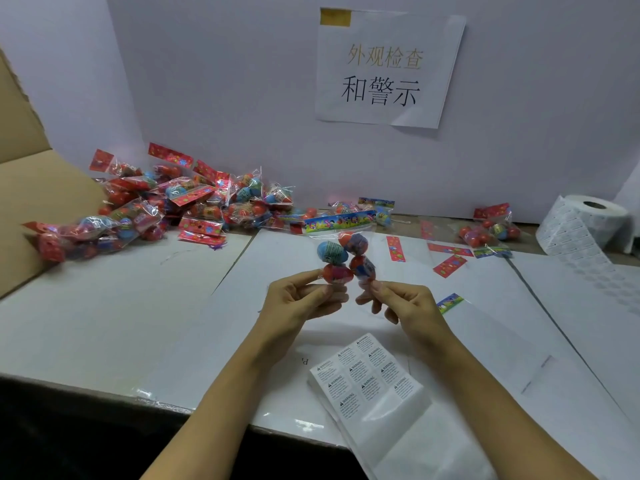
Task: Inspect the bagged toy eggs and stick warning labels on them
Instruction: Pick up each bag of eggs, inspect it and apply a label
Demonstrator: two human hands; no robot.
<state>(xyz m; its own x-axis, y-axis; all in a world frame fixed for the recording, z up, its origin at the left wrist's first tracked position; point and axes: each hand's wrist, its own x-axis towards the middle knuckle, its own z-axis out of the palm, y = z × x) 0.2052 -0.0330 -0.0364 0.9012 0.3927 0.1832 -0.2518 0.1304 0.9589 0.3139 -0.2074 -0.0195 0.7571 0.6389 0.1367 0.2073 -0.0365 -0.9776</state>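
Observation:
A clear bag of toy eggs with a colourful header card on top is held upright above the white table. My left hand pinches its lower left corner under an orange egg. My right hand pinches its lower right corner. Inside are blue and orange-red eggs. A sheet of white warning labels lies on the table just below my hands, with several labels on it.
A big pile of bagged eggs lies at the back left beside a cardboard box. One bag and loose header cards lie at the back right. A label roll stands at the far right. A paper sign hangs on the wall.

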